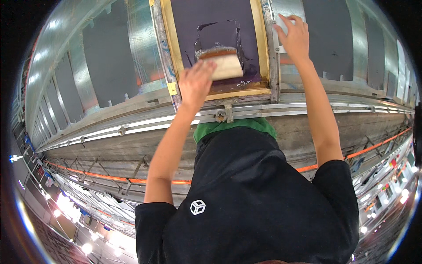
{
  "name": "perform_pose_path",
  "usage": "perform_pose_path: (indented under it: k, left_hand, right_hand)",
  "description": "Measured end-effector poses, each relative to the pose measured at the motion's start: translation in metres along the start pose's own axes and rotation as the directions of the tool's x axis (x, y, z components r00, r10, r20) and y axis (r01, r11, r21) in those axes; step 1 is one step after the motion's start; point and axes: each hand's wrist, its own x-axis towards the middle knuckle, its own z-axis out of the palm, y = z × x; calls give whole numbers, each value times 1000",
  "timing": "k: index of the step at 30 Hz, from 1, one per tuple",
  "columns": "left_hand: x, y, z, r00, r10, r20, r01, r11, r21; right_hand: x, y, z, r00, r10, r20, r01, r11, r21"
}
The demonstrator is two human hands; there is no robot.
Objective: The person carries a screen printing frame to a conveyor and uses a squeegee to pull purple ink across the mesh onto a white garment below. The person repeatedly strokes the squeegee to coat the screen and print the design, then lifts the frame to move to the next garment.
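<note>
A black tee (246, 193) is seen nearest, w/ green cloth (235, 126) showing at its hem. Just past it, a metal rail (158, 122) is crossed by the view, L to R. Beyond the rail, a yellowish screen frame (263, 53) is set lengthwise, w/ dark mesh (189, 13) stretched inside.

The squeegee (228, 68) is located inside the frame, on the mesh toward its near end, pale handle tilted twd the person, brown blade edge on the far side. Its L end is gripped by the left hand (196, 84), fingers closed over it, tho blurred. Wet black ink (239, 37) is streaked around & beyond the blade.

At the frame's R side, a white plate (278, 45) is touched by the right hand (293, 37); fingers are bent, thumb held apart from them; whether the plate is pinched can't be told.

Dark gray panels (107, 57) are laid on the shiny table (136, 26) both sides of the frame. Farther off, bright lamps (87, 248) are seen near the lower rim, approx. both corners.
</note>
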Motion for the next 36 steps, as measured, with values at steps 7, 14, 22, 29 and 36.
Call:
perform_pose_path:
  k: [7,14,22,29,36]
  left_hand:
    - [108,-38,-5,990,-34,-139,14,990,-138]
    - [33,-2,2,999,-34,0,34,996,-77]
    - [66,-18,-6,991,-40,-127,27,994,-104]
    - [96,-28,-4,999,-35,-20,33,993,-115]
    - [0,1,4,999,11,35,-9,999,-52]
  right_hand:
    - [33,-108,-25,933,-188,306,91,948,304]
    - [-48,-132,-55,915,-113,387,-81,889,451]
    - [-8,-122,-41,956,-129,264,1,900,436]
    - [4,-109,-11,949,-110,296,-51,873,486]
    - [-76,-127,-60,892,-159,424,-141,792,594]
